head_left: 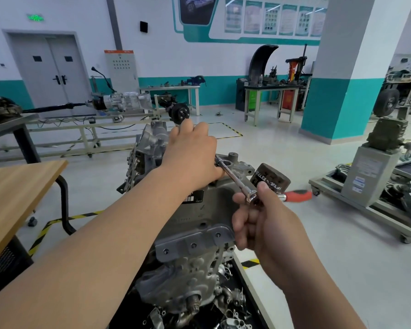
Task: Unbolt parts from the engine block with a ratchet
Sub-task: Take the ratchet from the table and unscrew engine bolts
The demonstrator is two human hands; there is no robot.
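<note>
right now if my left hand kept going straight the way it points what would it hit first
Probably the black bolted disc just beyond the left hand, though depth is unclear and it may sit farther back.

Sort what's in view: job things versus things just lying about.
Job: engine block, ratchet, extension bar, left hand, right hand.
Lying about: wooden table, gearbox, tyre, workbench.

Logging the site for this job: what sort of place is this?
Likely an automotive training workshop: the engine block being worked on, a gearbox with driveshaft on a display frame, and wall posters.
</note>
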